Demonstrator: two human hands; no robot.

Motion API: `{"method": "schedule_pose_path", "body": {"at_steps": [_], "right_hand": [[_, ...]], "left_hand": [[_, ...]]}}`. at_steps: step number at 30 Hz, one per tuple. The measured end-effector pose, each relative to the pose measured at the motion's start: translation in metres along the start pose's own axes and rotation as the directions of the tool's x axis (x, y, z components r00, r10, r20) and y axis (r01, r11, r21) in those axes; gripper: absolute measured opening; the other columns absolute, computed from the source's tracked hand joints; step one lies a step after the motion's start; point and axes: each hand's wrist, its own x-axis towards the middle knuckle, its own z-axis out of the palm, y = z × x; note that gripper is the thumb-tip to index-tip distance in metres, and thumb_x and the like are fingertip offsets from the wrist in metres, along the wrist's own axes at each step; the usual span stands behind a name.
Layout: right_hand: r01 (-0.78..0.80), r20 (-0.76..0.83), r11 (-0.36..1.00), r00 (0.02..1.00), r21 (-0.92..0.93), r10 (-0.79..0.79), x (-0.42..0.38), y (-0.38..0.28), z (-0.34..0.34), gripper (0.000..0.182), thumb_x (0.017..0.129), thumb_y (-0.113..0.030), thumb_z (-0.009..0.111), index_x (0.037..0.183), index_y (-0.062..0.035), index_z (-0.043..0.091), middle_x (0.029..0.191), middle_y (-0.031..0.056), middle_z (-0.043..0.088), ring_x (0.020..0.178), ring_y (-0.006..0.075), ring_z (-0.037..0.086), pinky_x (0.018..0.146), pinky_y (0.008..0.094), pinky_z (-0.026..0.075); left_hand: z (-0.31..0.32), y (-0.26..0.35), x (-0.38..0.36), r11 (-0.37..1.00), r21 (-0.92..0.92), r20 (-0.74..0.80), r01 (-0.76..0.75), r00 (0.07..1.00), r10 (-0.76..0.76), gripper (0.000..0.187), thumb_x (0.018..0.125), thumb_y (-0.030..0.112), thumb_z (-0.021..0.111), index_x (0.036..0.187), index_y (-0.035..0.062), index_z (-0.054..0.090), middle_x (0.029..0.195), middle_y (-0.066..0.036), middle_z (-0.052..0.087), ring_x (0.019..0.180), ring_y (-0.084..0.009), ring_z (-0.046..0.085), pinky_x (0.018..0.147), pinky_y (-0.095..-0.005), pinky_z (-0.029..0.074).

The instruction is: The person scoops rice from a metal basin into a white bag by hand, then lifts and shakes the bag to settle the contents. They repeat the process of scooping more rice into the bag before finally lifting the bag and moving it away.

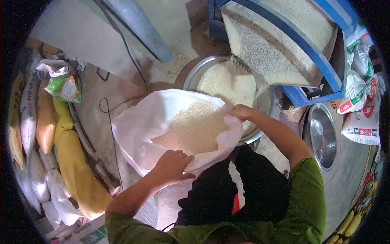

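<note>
A white sack (pixel 140 110) stands in front of me with its mouth spread wide, part filled with pale rice grains (pixel 197 126). My left hand (pixel 174 164) grips its near rim, the fingers over the edge and the thumb on the outer side. On the far right rim, my right hand (pixel 242 112) is closed around the gathered cloth. Just beyond the sack sits a metal basin (pixel 196 71) heaped with grain (pixel 227 79). Grain falls into it from the sloping tray (pixel 268 53) of a blue-framed machine.
Filled sacks (pixel 75 162) lie stacked on the left. A blue-grey post (pixel 140 30) rises behind, with a black cable (pixel 115 142) trailing over the floor. An empty metal basin (pixel 323 134) leans at right, near printed bags (pixel 363 110). The machine's blue frame (pixel 292 36) overhangs the far right.
</note>
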Motion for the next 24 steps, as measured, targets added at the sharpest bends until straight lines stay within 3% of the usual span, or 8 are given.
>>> {"method": "schedule_pose_path", "body": {"at_steps": [3, 4, 6, 12, 19, 21, 22, 24], "right_hand": [[0.127, -0.081, 0.988, 0.989, 0.084, -0.121, 0.001, 0.005, 0.005, 0.047, 0.07, -0.034, 0.057, 0.089, 0.0081, 0.051, 0.075, 0.011, 0.055, 0.06, 0.0152, 0.052, 0.05, 0.0261, 0.042], [0.127, -0.079, 0.99, 0.989, 0.068, -0.122, -0.006, 0.0, 0.009, 0.047, 0.07, -0.034, 0.057, 0.089, 0.0081, 0.051, 0.075, 0.011, 0.055, 0.06, 0.0152, 0.052, 0.05, 0.0261, 0.042], [0.402, -0.33, 0.908, 0.878, 0.114, -0.348, -0.031, -0.018, 0.02, 0.037, 0.074, -0.027, 0.055, 0.089, 0.0066, 0.048, 0.07, 0.0107, 0.054, 0.058, 0.0143, 0.051, 0.052, 0.0271, 0.042], [0.456, -0.131, 0.887, 0.886, 0.075, -0.444, -0.109, -0.07, 0.042, 0.021, 0.078, -0.006, 0.047, 0.098, -0.0015, 0.043, 0.071, 0.0072, 0.052, 0.06, 0.0101, 0.048, 0.051, 0.0234, 0.038], [0.509, -0.028, 0.813, 0.852, 0.282, -0.523, -0.149, -0.1, 0.096, 0.016, 0.078, -0.005, 0.048, 0.094, -0.0038, 0.045, 0.067, 0.0043, 0.049, 0.058, 0.0088, 0.046, 0.05, 0.0225, 0.037], [0.609, -0.065, 0.79, 0.793, 0.076, -0.605, -0.161, -0.113, 0.117, 0.014, 0.08, -0.008, 0.047, 0.093, -0.0047, 0.044, 0.066, 0.0027, 0.048, 0.056, 0.0074, 0.044, 0.048, 0.0216, 0.036], [0.616, -0.048, 0.784, 0.788, 0.072, -0.614, -0.162, -0.118, 0.127, 0.014, 0.08, -0.008, 0.047, 0.093, -0.0047, 0.044, 0.066, 0.0027, 0.048, 0.056, 0.0074, 0.044, 0.048, 0.0216, 0.036], [0.699, -0.075, 0.712, 0.715, 0.075, -0.695, -0.161, -0.126, 0.145, 0.014, 0.08, -0.008, 0.048, 0.093, -0.0043, 0.044, 0.065, 0.002, 0.048, 0.055, 0.0072, 0.043, 0.047, 0.0215, 0.035]], "left_hand": [[0.004, -0.002, -0.004, 0.992, 0.127, 0.195, 0.02, 0.98, -0.045, 0.019, 0.067, 0.015, 0.053, 0.084, 0.0067, 0.053, 0.072, -0.011, 0.056, 0.073, -0.0235, 0.055, 0.074, -0.0349, 0.037], [0.007, -0.004, -0.007, 0.992, 0.12, 0.182, 0.027, 0.982, -0.049, 0.019, 0.067, 0.015, 0.053, 0.084, 0.0067, 0.053, 0.072, -0.011, 0.056, 0.073, -0.0235, 0.055, 0.074, -0.0349, 0.037], [0.015, -0.005, -0.018, 0.989, 0.137, 0.14, -0.048, 0.99, 0.029, 0.011, 0.065, 0.005, 0.049, 0.075, 0.007, 0.052, 0.065, -0.008, 0.056, 0.068, -0.0232, 0.056, 0.074, -0.0352, 0.037], [0.024, 0.006, -0.054, 0.973, 0.216, 0.042, -0.077, 0.997, 0.07, 0.007, 0.065, 0.006, 0.05, 0.071, 0.0079, 0.052, 0.062, -0.008, 0.056, 0.064, -0.0218, 0.057, 0.076, -0.034, 0.038], [0.033, 0.029, -0.101, 0.979, 0.201, 0.067, -0.029, 0.998, 0.016, 0.007, 0.065, 0.006, 0.051, 0.072, 0.0056, 0.051, 0.063, -0.009, 0.056, 0.067, -0.0229, 0.057, 0.078, -0.0353, 0.039], [0.039, 0.037, -0.123, 0.993, 0.12, -0.007, 0.016, 1.0, -0.015, 0.009, 0.064, 0.004, 0.051, 0.074, 0.0052, 0.051, 0.064, -0.011, 0.056, 0.072, -0.025, 0.056, 0.077, -0.0359, 0.039], [0.043, 0.039, -0.138, 0.992, 0.117, -0.015, 0.036, 0.999, -0.034, 0.009, 0.064, 0.004, 0.051, 0.074, 0.0052, 0.051, 0.064, -0.011, 0.056, 0.072, -0.025, 0.056, 0.077, -0.0359, 0.039], [0.047, 0.042, -0.171, 0.984, 0.035, -0.21, 0.176, 0.964, -0.165, 0.014, 0.064, 0.004, 0.051, 0.078, 0.0051, 0.052, 0.065, -0.011, 0.056, 0.076, -0.0273, 0.055, 0.075, -0.0355, 0.041]]}}
